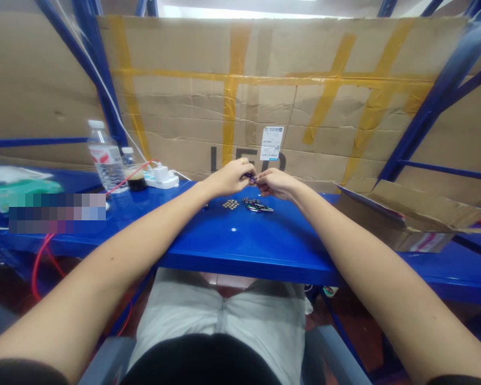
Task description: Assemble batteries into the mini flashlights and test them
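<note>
Both my hands meet above the blue table (240, 246), fingers pinched together on a small dark purple part (251, 179) held between them. My left hand (229, 177) wears a ring and grips the part from the left. My right hand (276, 183) grips it from the right. Just below them on the table lie a cluster of small silvery beads or bearings (231, 203) and a few iridescent metal pieces (258, 206). A tiny dark piece (205, 207) lies to the left of the cluster.
A clear water bottle (105, 159) and a small dark-liquid bottle (134, 174) stand at the left beside a white power strip (162, 177) with a red cable. An open cardboard box (414, 216) sits at the right. A taped cardboard wall (264, 91) closes the back.
</note>
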The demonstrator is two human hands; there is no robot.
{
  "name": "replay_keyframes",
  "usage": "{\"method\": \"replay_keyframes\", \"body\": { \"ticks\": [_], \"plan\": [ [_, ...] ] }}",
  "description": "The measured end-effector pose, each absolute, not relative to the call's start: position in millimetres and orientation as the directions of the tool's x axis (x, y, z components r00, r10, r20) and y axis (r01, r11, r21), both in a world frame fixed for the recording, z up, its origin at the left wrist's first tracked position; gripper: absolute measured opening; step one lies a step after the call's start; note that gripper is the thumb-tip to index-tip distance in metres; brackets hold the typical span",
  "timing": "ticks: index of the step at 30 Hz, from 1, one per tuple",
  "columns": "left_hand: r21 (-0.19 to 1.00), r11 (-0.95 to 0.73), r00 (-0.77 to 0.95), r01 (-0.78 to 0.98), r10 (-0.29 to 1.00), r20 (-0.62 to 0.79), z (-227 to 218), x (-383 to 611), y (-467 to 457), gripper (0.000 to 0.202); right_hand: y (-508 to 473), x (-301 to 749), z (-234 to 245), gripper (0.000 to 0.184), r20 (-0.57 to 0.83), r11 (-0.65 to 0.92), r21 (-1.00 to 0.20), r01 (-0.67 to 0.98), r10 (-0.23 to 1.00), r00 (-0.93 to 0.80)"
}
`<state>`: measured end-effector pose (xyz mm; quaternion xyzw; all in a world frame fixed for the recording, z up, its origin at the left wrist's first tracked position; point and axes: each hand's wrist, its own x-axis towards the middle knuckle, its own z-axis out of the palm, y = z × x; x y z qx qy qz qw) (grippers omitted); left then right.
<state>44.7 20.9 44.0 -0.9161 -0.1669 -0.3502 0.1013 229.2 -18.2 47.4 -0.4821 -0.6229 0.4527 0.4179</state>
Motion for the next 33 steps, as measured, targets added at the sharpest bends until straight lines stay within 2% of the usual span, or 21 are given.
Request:
{"method": "replay_keyframes", "body": {
  "ticks": [4,8,17,22,26,30,33],
  "plan": [
    [-0.08,-0.916,0.708,0.392,0.245,0.663,41,46,23,0.016,-18,227,47,0.023,0.123,0.158,-0.946,0.282,0.983,-0.137],
    [-0.076,-0.904,0.687,0.422,0.263,0.678,37,49,23,0.015,-14,225,44,0.027,0.196,0.212,-0.888,0.407,0.977,-0.081],
    [-0.106,-0.895,0.702,0.433,0.261,0.663,36,49,28,0.017,-6,227,41,0.022,0.319,0.279,-0.686,0.672,0.945,-0.068],
    [-0.116,-0.874,0.693,0.472,0.286,0.662,35,50,28,0.016,-3,229,41,0.026,0.425,0.36,-0.593,0.72,0.9,-0.101],
    [-0.103,-0.864,0.67,0.493,0.301,0.679,34,50,27,0.019,2,232,40,0.021,0.451,0.387,-0.621,0.682,0.888,-0.093],
    [-0.031,-0.852,0.616,0.523,0.353,0.704,35,45,30,0.022,0,233,43,0.014,0.355,0.29,-0.714,0.637,0.934,-0.028],
    [0.043,-0.827,0.571,0.561,0.424,0.702,36,39,36,0.017,-5,233,46,0.014,0.304,0.284,-0.793,0.539,0.951,-0.055]
  ]
}}
